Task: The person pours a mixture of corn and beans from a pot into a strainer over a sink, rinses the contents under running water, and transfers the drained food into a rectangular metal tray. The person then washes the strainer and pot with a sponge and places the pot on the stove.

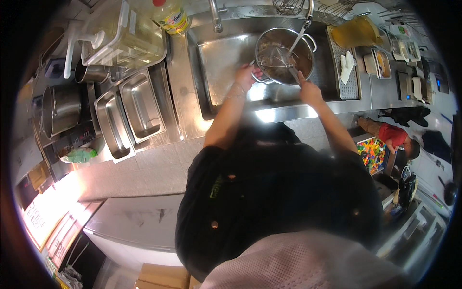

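Observation:
A stainless steel pot (259, 43) is in the sink basin (220, 68), towards its right side. My left hand (248, 75) grips the pot's near-left loop handle. In my right hand (309, 90) is the handle of a wire whisk (278, 59), whose wires reach into the pot. Water runs from the right faucet (308, 22) into the pot in a thin stream. Brownish liquid or residue lies inside, but what it is I cannot tell.
Left of the sink stand two steel food pans (140, 108), a large clear plastic container (140, 47) and a bottle (171, 20) with a red cap. At right, a perforated tray (348, 81) bears a white cloth (347, 67) and a yellowish container (355, 32). A person (393, 137) leans over colourful pieces.

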`<control>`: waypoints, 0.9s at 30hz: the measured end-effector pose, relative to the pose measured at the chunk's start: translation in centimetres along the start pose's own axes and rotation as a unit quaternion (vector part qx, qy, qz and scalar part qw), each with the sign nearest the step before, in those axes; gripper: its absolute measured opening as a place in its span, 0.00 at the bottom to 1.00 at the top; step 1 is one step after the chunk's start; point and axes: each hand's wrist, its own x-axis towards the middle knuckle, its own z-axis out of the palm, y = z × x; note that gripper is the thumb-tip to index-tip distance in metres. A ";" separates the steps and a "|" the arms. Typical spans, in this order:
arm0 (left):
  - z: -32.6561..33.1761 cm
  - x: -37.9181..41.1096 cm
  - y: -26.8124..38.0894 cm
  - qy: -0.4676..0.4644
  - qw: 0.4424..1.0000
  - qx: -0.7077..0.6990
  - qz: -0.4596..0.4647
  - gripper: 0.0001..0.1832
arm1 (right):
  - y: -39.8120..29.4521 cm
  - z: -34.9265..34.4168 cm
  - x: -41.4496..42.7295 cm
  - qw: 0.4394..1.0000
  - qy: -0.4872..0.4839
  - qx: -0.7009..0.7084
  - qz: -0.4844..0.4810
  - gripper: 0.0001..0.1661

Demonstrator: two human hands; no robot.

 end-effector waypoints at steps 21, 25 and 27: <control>-0.4 1.5 0.1 -0.088 0.993 -0.068 -0.048 0.06 | 2.3 0.4 -4.4 0.736 -0.056 0.652 0.173 0.33; 0.1 1.9 0.1 -0.113 0.982 -0.103 -0.107 0.07 | 1.2 1.3 -4.5 0.953 0.147 0.261 -0.051 0.37; 0.2 2.1 0.4 -0.136 0.977 -0.116 -0.114 0.07 | 0.1 0.4 -5.0 0.929 0.047 0.357 0.085 0.38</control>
